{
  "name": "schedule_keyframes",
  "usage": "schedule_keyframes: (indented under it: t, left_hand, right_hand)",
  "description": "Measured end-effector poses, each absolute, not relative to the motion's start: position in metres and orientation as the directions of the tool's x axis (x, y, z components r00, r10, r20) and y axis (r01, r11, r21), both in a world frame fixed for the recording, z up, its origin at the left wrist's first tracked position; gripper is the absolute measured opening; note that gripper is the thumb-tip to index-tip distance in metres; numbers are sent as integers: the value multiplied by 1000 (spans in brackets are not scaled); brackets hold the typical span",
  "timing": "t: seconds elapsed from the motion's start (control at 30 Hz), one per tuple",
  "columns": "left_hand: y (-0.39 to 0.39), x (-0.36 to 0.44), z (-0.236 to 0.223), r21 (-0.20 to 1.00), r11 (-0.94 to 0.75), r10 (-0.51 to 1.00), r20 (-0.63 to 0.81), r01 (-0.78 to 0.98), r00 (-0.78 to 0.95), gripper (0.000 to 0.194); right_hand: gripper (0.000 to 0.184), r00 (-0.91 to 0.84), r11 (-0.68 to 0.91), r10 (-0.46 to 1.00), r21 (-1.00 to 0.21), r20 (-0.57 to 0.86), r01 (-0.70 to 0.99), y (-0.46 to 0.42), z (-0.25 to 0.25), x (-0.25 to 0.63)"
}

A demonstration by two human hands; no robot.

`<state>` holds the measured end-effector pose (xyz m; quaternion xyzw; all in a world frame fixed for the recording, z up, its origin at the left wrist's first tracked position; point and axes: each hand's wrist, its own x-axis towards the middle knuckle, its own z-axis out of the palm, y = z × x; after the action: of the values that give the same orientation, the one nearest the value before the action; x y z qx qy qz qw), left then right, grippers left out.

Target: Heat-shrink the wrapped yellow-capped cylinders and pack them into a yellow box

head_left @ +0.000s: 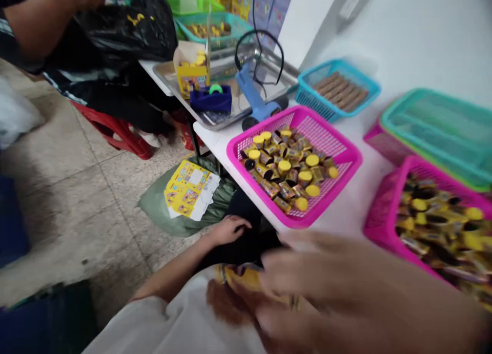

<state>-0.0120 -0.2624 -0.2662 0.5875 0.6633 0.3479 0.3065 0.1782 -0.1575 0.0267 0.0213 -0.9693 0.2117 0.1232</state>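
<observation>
My left hand (231,229) rests on my dark-clad thigh, fingers loosely laid over it and holding nothing. Large and blurred by motion, my right hand (323,277) is raised in front of my shirt, its fingers apart with nothing visible between them. Just beyond it, at the table's edge, stands a pink basket (294,223) holding many small cylinders with dark, printed wraps, several showing yellow caps (312,160). A second pink basket (388,221) of similar pieces is at the right, partly hidden by my right forearm.
A blue basket (326,108) holds brown rolls. Teal baskets (434,133) are stacked at right. The metal tray (215,119) carries a blue heat gun (255,95), tape dispenser (211,99) and yellow box (192,82). Yellow printed sheets (190,190) lie on a green bag. A co-worker's arm (49,21) is upper left.
</observation>
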Motion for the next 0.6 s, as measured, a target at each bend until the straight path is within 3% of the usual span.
schedule_keyframes:
  t: [0.07,0.17,0.23,0.3,0.37,0.5,0.6]
  left_hand:
    - [-264,-37,-245,880,-8,996,48,475,-72,22]
    - [-245,-76,-202,945,-65,959,148,322,-242,38]
    - [-221,-95,-176,988,-146,870,155,57,-468,50]
    - [-192,-101,-158,989,-149,875,122,-21,-469,57]
    - [-169,-95,-150,991,-134,857,124,17,-501,61]
    - [-173,-51,-148,977,-113,766,201,180,-610,59]
    - [-218,-4,-148,954,-14,783,197,300,-590,53]
  right_hand:
    - [8,-923,820,233,-571,307,17,-187,-10,244]
    - [10,-718,660,612,-715,332,232,-202,-86,298]
    - [12,-289,568,823,-727,489,385,-201,-129,307]
    - [5,47,506,829,-784,557,360,-195,-153,305]
    - [4,190,509,797,-807,573,299,-188,-161,299]
    - [6,126,514,818,-811,562,279,-177,-153,291]
    - [7,75,652,720,-709,690,268,-182,-145,295]
